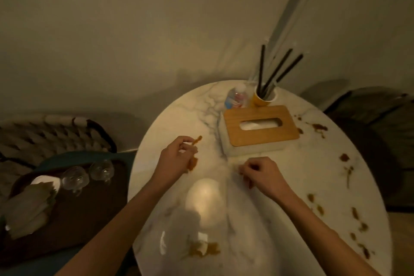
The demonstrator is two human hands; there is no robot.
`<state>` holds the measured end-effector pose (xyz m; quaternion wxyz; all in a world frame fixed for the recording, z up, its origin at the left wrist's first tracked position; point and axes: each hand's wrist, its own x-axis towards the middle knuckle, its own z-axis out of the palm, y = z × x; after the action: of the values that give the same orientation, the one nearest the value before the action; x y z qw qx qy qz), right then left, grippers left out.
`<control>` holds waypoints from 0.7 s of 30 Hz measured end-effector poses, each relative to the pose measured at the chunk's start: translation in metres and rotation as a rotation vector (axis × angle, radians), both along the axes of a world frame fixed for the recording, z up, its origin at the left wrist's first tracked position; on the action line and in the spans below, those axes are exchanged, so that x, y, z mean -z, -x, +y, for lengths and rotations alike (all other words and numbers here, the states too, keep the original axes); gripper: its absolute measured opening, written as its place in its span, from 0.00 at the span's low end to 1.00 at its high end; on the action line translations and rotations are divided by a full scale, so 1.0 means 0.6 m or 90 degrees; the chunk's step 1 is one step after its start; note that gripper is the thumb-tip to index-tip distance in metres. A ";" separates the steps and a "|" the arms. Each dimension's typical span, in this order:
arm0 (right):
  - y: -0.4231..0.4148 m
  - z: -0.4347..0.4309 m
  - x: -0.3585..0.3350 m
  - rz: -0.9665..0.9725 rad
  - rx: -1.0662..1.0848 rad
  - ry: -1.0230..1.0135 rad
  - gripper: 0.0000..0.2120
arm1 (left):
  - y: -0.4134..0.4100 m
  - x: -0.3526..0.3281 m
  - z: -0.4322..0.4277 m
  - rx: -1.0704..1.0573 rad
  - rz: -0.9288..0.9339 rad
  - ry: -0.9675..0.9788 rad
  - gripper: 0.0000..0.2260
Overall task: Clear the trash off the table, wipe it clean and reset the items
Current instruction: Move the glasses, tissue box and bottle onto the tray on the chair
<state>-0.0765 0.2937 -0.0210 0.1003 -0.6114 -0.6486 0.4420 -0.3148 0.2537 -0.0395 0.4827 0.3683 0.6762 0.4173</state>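
A round white marble table [302,163] fills the middle of the view. My left hand [177,157] pinches orange-brown scraps of trash [197,140] above the table's left part. My right hand [262,175] hovers over the table's middle with fingers curled; whether it holds anything is unclear. Brown stains and crumbs [358,224] run along the right edge, more [319,127] lie behind the tissue box, and a smeared patch with a white scrap [202,248] lies near me.
A tissue box with a wooden lid [259,127], a small plastic bottle [236,97] and a yellow cup of black straws [264,96] stand at the table's back. Left of the table, a dark tray [74,213] carries two glasses [89,175] and folded napkins [29,208]. Dark seat [380,130] at right.
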 end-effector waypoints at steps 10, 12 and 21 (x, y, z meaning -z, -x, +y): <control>-0.240 0.170 0.012 0.108 0.300 -0.015 0.21 | -0.199 -0.004 0.108 -0.024 0.041 0.087 0.28; -0.227 0.194 0.019 0.120 0.290 0.022 0.27 | -0.217 -0.008 0.112 0.009 0.112 0.095 0.26; -0.225 0.151 0.004 0.087 0.199 -0.082 0.13 | -0.229 -0.018 0.091 -0.017 0.094 0.103 0.19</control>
<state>0.0588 0.3841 -0.0231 0.2506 -0.6659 -0.5641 0.4190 -0.1775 0.3084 -0.0288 0.4543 0.3489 0.7460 0.3397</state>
